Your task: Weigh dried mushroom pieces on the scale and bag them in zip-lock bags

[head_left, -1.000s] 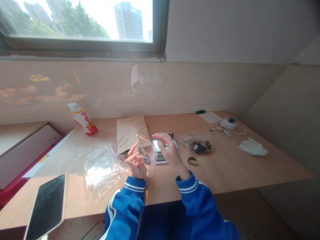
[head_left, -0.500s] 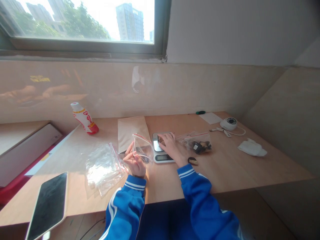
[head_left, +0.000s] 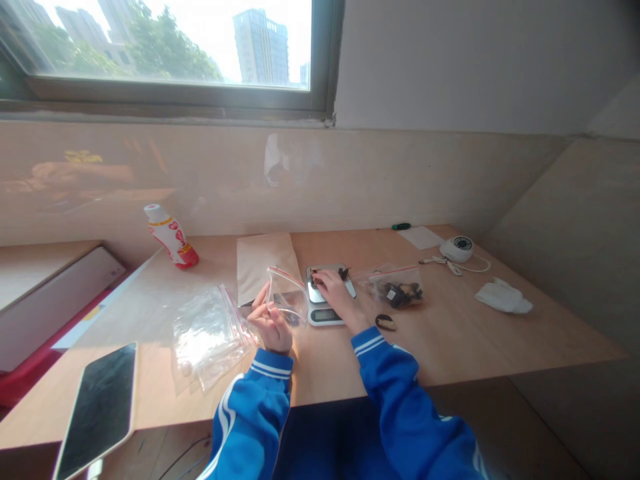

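My left hand (head_left: 270,325) grips a clear zip bag (head_left: 287,295) with a red seal strip, holding it up and open above the desk. My right hand (head_left: 336,291) rests palm-down over the pan of a digital kitchen scale (head_left: 325,315), its fingertips among small dark dried pieces (head_left: 316,275). Whether those fingers pinch a piece is too small to tell. To the right of that hand lies a zip bag of dark dried pieces (head_left: 397,292), and a single dark slice (head_left: 385,323) sits on the wood near my right wrist.
A stack of clear zip bags (head_left: 207,338) and a kraft paper sheet (head_left: 263,267) lie left of the scale. Farther off are a phone (head_left: 97,393), a red-and-white bottle lying tilted (head_left: 173,237), a white corded device (head_left: 456,249) and a white cloth (head_left: 503,297).
My right hand has come down from above the scale onto its pan, reaching farther forward among the dark pieces. My left hand still holds the clear bag, almost unmoved.
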A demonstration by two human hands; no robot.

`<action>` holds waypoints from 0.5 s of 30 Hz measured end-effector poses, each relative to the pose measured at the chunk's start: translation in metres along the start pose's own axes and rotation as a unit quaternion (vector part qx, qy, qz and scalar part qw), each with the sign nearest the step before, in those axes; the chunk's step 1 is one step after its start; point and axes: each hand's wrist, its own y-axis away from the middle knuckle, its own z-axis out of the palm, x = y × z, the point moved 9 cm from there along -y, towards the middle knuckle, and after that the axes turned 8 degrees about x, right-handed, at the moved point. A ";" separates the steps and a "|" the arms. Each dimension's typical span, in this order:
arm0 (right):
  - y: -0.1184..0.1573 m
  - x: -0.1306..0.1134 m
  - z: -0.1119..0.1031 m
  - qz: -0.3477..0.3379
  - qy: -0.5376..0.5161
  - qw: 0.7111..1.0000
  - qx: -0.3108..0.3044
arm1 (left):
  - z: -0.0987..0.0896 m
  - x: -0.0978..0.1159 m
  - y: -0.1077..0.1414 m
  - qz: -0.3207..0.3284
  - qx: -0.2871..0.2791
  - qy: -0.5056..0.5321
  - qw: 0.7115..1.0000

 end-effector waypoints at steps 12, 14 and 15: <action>-0.011 -0.003 -0.048 0.103 -0.135 0.970 0.172 | 0.004 0.000 0.003 0.005 -0.015 0.032 0.999; -0.014 -0.006 -0.054 0.119 -0.163 0.960 0.195 | 0.005 -0.003 0.004 -0.001 -0.018 0.037 0.999; -0.016 -0.007 -0.057 0.130 -0.181 0.953 0.207 | 0.005 -0.003 0.004 -0.002 -0.021 0.039 0.999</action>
